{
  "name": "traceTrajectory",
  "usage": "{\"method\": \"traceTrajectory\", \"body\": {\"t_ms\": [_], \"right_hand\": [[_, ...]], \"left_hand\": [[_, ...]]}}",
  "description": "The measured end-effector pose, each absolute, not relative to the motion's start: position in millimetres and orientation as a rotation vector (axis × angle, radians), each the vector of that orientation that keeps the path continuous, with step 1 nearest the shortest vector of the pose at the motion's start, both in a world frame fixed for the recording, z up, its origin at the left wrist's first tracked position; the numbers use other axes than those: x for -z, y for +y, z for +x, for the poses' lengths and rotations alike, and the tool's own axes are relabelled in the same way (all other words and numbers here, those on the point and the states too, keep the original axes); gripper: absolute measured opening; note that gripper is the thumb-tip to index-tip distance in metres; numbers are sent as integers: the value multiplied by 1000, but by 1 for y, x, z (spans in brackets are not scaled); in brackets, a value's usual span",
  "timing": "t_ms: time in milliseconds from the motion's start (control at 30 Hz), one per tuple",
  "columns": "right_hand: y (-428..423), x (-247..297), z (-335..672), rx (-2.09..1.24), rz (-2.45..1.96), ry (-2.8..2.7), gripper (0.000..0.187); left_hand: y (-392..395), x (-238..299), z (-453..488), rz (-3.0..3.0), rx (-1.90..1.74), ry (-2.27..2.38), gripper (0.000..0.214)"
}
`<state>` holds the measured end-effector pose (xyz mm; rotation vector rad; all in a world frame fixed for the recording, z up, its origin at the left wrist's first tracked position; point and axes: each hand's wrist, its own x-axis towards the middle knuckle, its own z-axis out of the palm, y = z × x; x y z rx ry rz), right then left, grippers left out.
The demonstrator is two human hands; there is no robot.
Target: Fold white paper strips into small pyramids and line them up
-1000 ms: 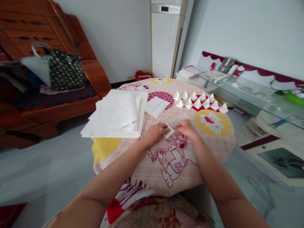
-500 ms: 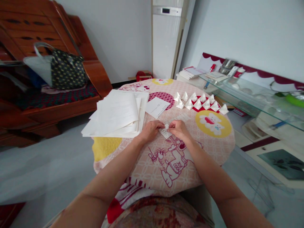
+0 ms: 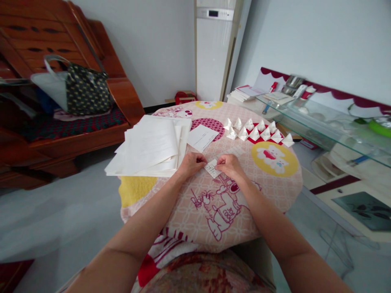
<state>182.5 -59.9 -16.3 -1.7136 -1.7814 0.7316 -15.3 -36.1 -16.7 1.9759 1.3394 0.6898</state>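
A small folded square of printed paper (image 3: 211, 169) lies turned like a diamond on the cloth-covered table (image 3: 189, 215). My left hand (image 3: 192, 164) is closed at its left corner, thumb and fingers together. My right hand (image 3: 229, 165) pinches its right corner. Just beyond my hands lies a flat printed sheet (image 3: 202, 138). Several small pointed folded-paper shapes (image 3: 254, 134) stand in two rows at the far right of the table. To the left of my left hand is a stack of white papers (image 3: 149, 142), some with print.
A glass shelf unit (image 3: 330, 134) with papers, cups and metal containers runs along the right wall. At the left stands a wooden bench (image 3: 122, 95) with a dotted bag (image 3: 87, 89) on it. A tall white air conditioner (image 3: 214, 53) stands behind the table.
My left hand has shifted slightly up and left, uncovering more of the folded paper's printed face. My right hand stays nearly in place.
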Motion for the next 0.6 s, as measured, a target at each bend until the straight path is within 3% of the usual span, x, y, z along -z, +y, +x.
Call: {"method": "traceTrajectory", "body": {"t_ms": [600], "right_hand": [[-58,19,183,-697,-1741,-1807,9]], "left_hand": [[-32,0,-3,2146,-160,1578,28]]}}
